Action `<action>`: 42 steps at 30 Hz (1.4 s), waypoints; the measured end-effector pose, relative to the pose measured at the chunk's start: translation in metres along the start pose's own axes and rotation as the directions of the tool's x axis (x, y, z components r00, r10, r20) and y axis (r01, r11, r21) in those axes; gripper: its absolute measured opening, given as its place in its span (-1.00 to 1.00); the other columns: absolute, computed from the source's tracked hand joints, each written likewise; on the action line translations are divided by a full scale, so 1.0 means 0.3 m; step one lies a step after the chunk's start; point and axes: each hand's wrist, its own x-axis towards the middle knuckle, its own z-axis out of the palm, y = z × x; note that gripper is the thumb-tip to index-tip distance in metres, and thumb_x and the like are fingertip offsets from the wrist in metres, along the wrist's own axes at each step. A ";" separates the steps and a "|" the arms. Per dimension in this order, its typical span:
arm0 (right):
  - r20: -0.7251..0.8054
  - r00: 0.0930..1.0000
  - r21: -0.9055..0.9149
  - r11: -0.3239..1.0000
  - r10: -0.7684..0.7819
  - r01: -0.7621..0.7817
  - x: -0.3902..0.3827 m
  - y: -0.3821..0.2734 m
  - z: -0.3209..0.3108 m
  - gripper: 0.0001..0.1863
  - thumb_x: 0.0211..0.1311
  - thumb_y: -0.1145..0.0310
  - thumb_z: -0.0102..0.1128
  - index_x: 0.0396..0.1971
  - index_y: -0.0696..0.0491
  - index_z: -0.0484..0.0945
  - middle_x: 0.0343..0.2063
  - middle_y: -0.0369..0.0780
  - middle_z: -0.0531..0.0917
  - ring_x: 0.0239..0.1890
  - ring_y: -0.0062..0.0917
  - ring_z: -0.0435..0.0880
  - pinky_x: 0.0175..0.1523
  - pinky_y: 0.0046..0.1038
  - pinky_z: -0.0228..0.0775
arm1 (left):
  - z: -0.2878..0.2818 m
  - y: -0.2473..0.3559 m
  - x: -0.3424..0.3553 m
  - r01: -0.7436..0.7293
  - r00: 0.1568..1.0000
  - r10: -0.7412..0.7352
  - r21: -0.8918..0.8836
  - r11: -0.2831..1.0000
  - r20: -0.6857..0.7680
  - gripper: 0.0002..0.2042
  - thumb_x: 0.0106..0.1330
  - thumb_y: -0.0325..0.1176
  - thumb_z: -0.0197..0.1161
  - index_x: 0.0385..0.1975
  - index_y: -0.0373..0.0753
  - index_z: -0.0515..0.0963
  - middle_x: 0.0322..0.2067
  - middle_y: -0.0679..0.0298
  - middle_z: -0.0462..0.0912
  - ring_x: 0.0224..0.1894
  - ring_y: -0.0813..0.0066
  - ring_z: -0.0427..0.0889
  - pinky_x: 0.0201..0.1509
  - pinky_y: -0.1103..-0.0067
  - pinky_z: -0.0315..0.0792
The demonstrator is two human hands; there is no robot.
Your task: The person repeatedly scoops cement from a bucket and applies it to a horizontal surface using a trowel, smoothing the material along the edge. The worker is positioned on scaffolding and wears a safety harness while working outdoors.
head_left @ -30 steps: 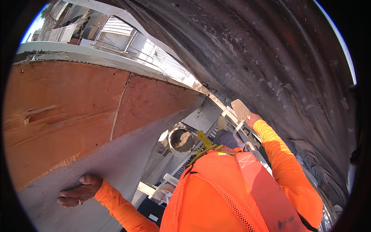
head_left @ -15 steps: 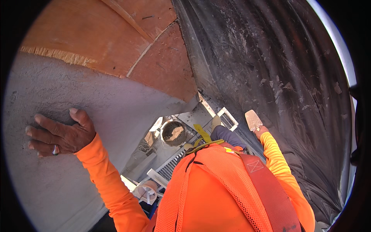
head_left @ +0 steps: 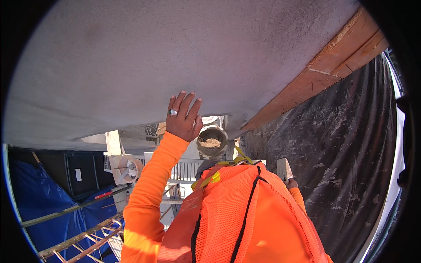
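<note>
My left hand [head_left: 182, 116], with a ring on one finger, lies with fingers stretched out against the smooth grey plastered wall [head_left: 131, 65]. Low at my right side, my right hand [head_left: 291, 183] grips a trowel [head_left: 284, 168] whose flat blade points up and away from me. The fingers on its handle are partly hidden by the vest and sleeve. Beyond my chest, below the wall's edge, stands a round bucket [head_left: 225, 139] with a lump of brownish mix [head_left: 210, 143] inside.
Orange-brown boarding [head_left: 302, 90] borders the plaster at the right. Dark, splattered sheeting [head_left: 346, 144] hangs along my right side. A smaller bucket [head_left: 136, 168] sits by a grated platform [head_left: 182, 171] at left. Farther down are metal scaffold bars [head_left: 83, 245] and blue tarpaulin [head_left: 37, 193].
My view and body have turned left, bringing tarpaulin and scaffold bars into sight. My left hand is now nearer the bucket in view, still on the plaster. The trowel stays in my right hand.
</note>
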 end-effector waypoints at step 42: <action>0.144 0.990 0.154 0.988 -0.007 -0.015 0.090 -0.441 0.584 -0.51 0.34 0.06 0.09 0.07 0.11 0.63 -0.07 0.14 0.73 0.05 0.11 0.70 0.20 -0.07 0.53 | 0.551 -0.084 -0.885 0.689 0.006 -0.251 0.178 0.702 0.968 -0.45 0.36 -0.11 0.33 0.30 -0.23 0.54 0.07 -0.01 0.75 0.07 0.19 0.75 0.22 0.38 0.57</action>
